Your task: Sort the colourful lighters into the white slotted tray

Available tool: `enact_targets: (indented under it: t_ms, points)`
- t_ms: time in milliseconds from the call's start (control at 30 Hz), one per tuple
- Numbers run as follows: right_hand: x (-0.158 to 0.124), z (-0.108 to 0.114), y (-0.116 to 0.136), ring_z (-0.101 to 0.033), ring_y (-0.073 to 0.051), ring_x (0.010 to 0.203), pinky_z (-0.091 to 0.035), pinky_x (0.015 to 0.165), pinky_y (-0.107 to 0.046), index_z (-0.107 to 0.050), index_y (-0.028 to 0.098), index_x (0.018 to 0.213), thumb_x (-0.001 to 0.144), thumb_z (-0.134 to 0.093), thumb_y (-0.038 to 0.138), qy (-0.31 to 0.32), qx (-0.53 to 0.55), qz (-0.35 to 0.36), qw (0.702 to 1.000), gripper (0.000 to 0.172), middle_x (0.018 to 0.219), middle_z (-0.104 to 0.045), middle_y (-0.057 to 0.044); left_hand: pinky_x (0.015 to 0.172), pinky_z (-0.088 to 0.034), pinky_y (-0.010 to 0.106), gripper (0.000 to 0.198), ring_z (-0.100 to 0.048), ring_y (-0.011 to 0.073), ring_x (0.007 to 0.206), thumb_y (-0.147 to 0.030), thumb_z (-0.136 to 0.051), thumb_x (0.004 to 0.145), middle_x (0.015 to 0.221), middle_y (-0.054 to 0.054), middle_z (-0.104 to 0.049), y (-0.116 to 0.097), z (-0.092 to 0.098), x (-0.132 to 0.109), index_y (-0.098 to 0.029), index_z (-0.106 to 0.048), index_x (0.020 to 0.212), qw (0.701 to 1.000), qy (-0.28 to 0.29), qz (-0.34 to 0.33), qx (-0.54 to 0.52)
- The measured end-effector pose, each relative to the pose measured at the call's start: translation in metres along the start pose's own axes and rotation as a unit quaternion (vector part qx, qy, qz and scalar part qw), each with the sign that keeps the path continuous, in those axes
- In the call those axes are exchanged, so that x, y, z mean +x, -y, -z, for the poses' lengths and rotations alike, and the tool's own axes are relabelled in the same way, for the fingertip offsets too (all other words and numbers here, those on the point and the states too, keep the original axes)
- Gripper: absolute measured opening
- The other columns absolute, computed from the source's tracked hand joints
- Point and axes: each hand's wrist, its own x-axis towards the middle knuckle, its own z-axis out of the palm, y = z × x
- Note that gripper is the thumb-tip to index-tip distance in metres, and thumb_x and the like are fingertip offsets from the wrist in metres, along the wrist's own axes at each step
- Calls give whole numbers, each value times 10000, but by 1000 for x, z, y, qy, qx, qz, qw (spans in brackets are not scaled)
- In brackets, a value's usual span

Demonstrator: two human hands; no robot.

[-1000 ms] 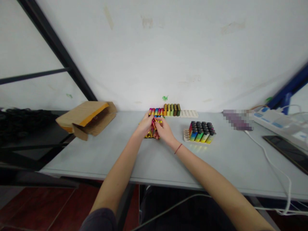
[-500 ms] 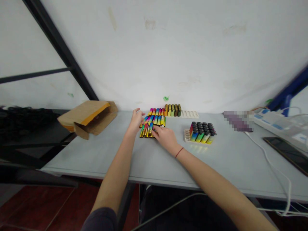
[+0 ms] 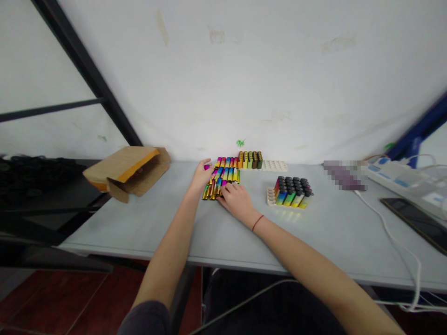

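My left hand (image 3: 200, 177) stands at the left side of a patch of rainbow-metallic lighters (image 3: 221, 184) lying close together on the table, with a small magenta lighter (image 3: 207, 166) pinched at its fingertips. My right hand (image 3: 236, 201) rests on the front right of that patch, its fingers lying over the lighters and hiding some of them. Behind them stands a row of upright rainbow lighters (image 3: 226, 162). To the right, a white tray (image 3: 270, 197) holds black-capped gradient lighters (image 3: 291, 192).
Olive and yellow lighters (image 3: 250, 159) and a white holder (image 3: 275, 166) stand along the wall. A cardboard box (image 3: 129, 170) lies at left. At right are a pixelated object (image 3: 344, 175), a power strip (image 3: 401, 181), a dark tablet (image 3: 415, 222) and a white cable (image 3: 391, 232).
My hands have moved apart from their close position over the lighters. My right hand has settled onto the lying lighters, and my left hand has moved to their back left with a magenta lighter at its fingertips.
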Motion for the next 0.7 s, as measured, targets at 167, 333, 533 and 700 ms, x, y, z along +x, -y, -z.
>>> enact_targets:
  t_ms: [167, 333, 533, 700]
  points:
    - [-1, -5, -1, -591, -313, 1112, -473, 918, -419, -711, 112, 1179, 1041, -549, 316, -21, 14, 13, 1000, 294, 1175, -700, -181, 1024, -513, 288, 423, -681, 214, 1132, -141, -648, 763, 1213, 126, -729, 5, 2, 8, -126, -717, 1180, 999, -1, -20, 38]
    - [-2, -5, -4, -592, -309, 1104, -469, 926, -411, -726, 116, 1174, 1033, -549, 318, -38, 34, 8, 999, 304, 1162, -698, -176, 939, -545, 298, 441, -704, 228, 1027, -181, -680, 755, 1088, 107, -769, 9, 20, 15, -118, -744, 1187, 992, 25, -19, 119]
    - [2, -12, -19, -631, -273, 1026, -472, 927, -372, -764, 132, 1087, 1044, -521, 290, -96, 106, -63, 988, 293, 1072, -719, -144, 722, -532, 258, 713, -716, 202, 833, -280, -843, 680, 979, 80, -772, 14, 46, 23, -133, -640, 1348, 960, 19, -1, 278]
    - [9, -24, -37, -664, -220, 943, -479, 890, -313, -765, 158, 974, 1004, -556, 237, -151, 228, -132, 953, 225, 971, -732, -96, 647, -491, 261, 365, -712, 218, 766, -403, -847, 729, 855, 68, -773, 12, 44, 19, -167, -726, 981, 937, 57, 8, 344]
